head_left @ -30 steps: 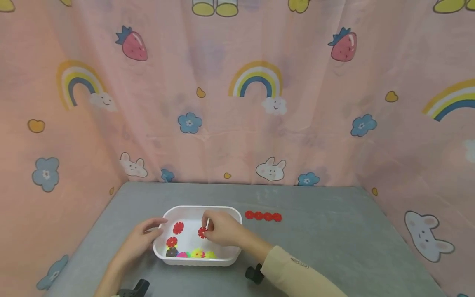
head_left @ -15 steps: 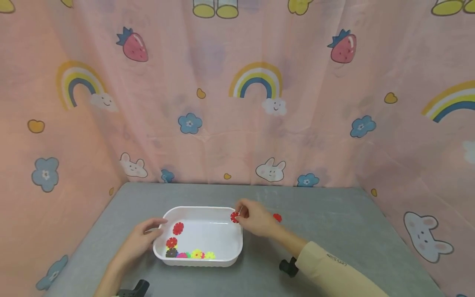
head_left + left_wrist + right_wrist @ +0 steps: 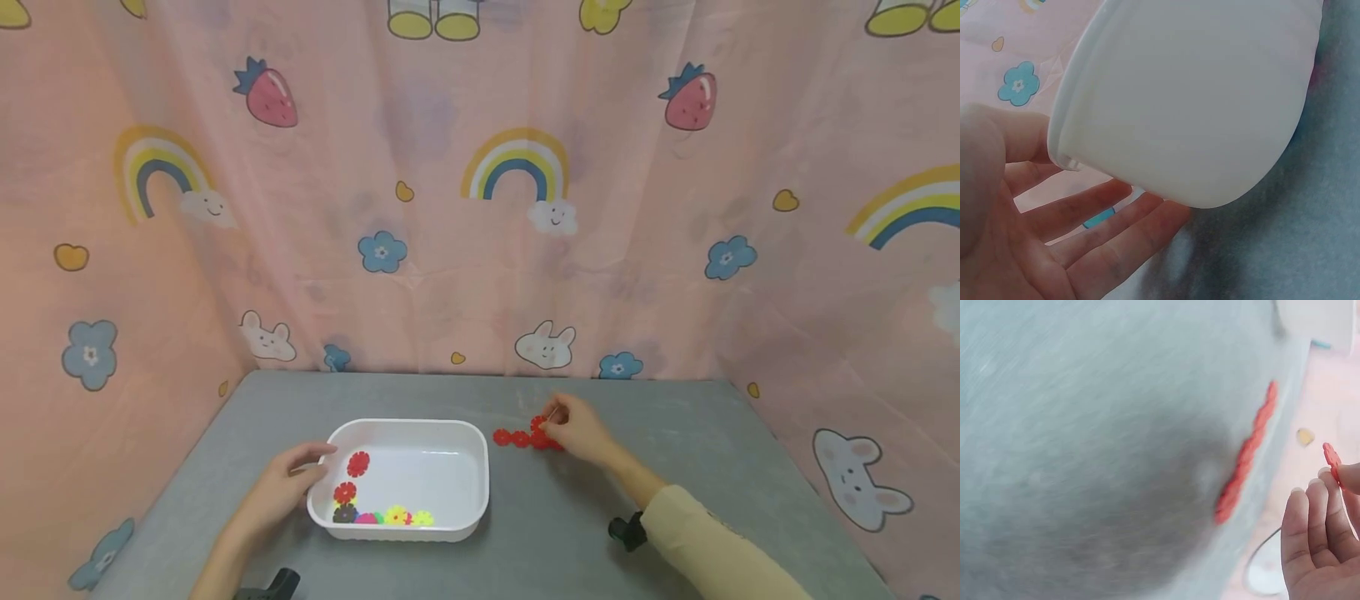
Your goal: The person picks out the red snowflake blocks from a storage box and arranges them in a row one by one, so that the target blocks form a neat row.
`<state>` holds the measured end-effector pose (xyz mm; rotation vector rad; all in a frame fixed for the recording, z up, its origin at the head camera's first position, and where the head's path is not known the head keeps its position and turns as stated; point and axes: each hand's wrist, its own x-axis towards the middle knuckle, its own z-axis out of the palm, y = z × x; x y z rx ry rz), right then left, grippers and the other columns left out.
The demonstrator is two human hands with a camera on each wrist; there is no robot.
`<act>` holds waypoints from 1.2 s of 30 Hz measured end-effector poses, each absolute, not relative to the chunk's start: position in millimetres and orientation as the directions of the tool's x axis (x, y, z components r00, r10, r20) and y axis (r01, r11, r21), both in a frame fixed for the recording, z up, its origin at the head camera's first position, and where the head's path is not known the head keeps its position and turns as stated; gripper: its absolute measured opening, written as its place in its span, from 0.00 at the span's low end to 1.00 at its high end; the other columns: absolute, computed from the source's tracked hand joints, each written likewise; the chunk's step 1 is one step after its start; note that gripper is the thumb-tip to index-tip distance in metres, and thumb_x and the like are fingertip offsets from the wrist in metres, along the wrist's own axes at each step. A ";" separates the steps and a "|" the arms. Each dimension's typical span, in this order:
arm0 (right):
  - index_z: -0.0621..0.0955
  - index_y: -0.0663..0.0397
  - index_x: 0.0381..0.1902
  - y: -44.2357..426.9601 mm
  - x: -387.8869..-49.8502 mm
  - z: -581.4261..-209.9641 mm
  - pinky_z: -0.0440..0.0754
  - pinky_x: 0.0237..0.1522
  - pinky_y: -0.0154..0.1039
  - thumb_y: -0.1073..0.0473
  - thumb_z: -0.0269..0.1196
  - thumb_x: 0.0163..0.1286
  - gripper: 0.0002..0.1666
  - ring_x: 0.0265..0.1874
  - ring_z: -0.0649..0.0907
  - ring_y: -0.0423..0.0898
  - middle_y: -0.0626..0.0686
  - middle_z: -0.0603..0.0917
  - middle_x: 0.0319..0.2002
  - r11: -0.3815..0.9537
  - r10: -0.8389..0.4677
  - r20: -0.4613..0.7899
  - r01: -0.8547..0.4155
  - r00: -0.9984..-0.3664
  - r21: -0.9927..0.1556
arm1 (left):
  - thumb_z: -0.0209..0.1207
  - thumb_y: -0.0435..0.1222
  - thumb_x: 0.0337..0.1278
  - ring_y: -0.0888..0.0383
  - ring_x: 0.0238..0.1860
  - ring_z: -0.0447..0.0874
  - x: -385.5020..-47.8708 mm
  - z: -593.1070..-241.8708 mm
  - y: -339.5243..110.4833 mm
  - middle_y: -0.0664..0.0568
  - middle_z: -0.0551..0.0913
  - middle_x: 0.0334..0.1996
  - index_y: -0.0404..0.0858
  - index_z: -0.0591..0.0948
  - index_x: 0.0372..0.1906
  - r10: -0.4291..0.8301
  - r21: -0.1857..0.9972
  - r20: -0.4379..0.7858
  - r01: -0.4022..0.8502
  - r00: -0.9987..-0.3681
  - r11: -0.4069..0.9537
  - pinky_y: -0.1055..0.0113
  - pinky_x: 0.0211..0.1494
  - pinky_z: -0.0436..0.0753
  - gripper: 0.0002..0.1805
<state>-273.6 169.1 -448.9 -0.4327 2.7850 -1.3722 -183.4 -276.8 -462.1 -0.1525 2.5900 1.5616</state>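
A white plastic tray with rounded corners stands on the grey table. My left hand holds its left end; in the left wrist view the thumb lies at the rim and several fingers reach along the outer wall. My right hand pinches a red snowflake disc between thumb and fingertips, right of the tray. Just below that disc in the head view lies a row of red snowflake discs, its right part hidden by the hand. The right wrist view shows the held disc above and apart from the row.
Inside the tray, more red discs lie along the left side. A dark disc, a pink one and yellow ones gather at the near wall. A pink patterned curtain hangs around the table.
My right hand has carried a red disc from inside the tray, over its right rim, to the row of red discs. The left hand has stayed at the tray's left end.
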 end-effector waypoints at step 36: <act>0.80 0.66 0.40 222.9 -282.5 -483.8 0.80 0.23 0.37 0.66 0.63 0.69 0.06 0.23 0.78 0.45 0.53 0.81 0.27 0.642 -0.092 -0.031 -0.036 -0.995 -0.766 | 0.58 0.40 0.71 0.38 0.60 0.76 -184.9 -464.6 -278.5 0.33 0.71 0.67 0.38 0.78 0.65 -0.029 0.868 -0.142 -0.139 -0.989 0.477 0.51 0.51 0.86 0.22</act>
